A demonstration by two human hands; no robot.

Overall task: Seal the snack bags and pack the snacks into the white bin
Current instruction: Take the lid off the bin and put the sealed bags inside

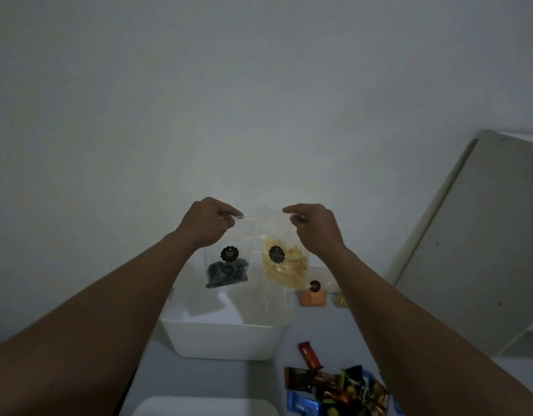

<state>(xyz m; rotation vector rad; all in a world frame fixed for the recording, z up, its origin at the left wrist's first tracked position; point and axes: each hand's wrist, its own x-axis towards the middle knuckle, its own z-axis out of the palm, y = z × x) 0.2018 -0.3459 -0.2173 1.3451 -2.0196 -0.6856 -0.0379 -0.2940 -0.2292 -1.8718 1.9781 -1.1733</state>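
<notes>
I hold a clear snack bag of yellow chips (284,267) up in the air in front of the wall. My left hand (209,223) pinches its top edge at the left corner. My right hand (311,228) pinches the same edge at the right corner. The bag hangs above the far side of the white bin (223,340), which stands on the table. A second clear bag with dark snacks (227,273) and a black round label stands below my left hand, at the bin's far edge; whether it is inside the bin I cannot tell.
A bag of orange snacks (312,296) and a small yellow snack bag (340,302) stand by the wall right of the bin. A pile of wrapped candy bars (337,385) lies at the near right. A white lid-like object (205,406) is nearest me. A white board (469,235) leans at the right.
</notes>
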